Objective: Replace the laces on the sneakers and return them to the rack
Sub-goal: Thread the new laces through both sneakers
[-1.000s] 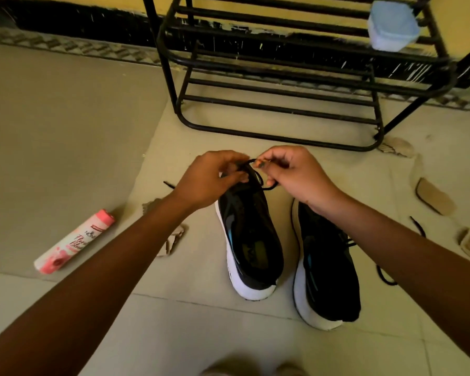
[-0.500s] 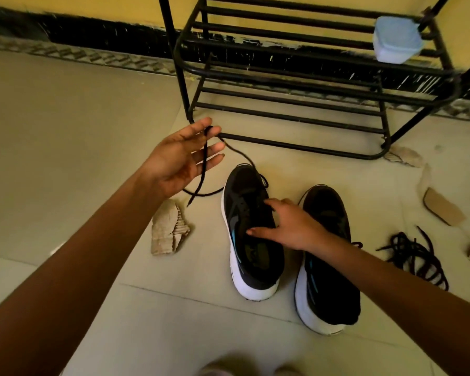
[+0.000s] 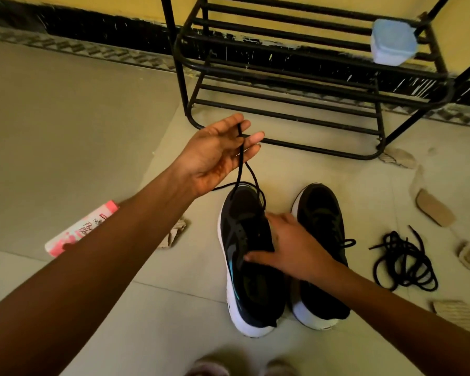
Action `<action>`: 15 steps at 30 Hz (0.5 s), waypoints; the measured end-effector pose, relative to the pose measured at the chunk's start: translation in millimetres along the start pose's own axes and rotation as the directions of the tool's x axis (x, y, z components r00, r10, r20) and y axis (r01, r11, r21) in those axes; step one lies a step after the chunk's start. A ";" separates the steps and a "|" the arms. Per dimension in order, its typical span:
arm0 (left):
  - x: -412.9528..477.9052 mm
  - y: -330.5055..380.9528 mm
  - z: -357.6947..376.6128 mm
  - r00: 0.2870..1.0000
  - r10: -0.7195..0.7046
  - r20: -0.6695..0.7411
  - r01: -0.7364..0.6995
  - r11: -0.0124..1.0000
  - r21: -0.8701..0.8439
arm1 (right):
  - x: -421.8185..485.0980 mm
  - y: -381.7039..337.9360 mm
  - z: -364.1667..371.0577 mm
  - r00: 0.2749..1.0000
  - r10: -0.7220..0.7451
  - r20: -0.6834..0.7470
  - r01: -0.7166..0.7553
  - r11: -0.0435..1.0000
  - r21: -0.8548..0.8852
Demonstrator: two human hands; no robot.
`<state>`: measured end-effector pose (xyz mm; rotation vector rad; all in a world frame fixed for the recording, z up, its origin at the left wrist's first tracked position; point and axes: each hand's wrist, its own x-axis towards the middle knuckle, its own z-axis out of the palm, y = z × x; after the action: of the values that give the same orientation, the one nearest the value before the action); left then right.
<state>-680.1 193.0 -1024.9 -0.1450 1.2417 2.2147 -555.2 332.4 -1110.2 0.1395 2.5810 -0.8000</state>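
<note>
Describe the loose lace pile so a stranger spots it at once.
Find the black metal rack by the wall. On the floor before it, right of the right sneaker, lies the lace pile: a tangled black coil, threaded through no shoe.

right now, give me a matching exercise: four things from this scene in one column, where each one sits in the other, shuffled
Things:
1. blue tub
2. pink bottle
3. coiled laces
4. threaded lace

Places:
a. on the floor, right of the sneakers
b. between the left hand's fingers
c. on a rack shelf
d. on the floor, partly behind the left forearm

Pairs: 1-c, 2-d, 3-a, 4-b
</note>
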 end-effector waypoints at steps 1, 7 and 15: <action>-1.7 -1.7 2.5 1.000 -0.009 0.003 0.009 1.000 -0.008 | 0.9 -8.3 -9.7 0.997 -0.023 -0.074 0.027 0.998 0.052; -11.1 -8.3 11.5 0.999 -0.040 0.023 0.041 0.998 -0.042 | 16.6 -36.8 -29.9 0.982 -0.075 -0.174 0.156 0.843 0.515; 1.5 -1.7 -26.7 0.963 0.104 -0.248 -0.063 0.984 0.167 | 13.9 -9.6 -17.6 0.992 -0.025 -0.127 0.098 0.788 0.608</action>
<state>-685.4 172.7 -1041.6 -0.3302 1.5845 2.2095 -576.5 333.9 -1098.3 0.3009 2.3278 -1.6844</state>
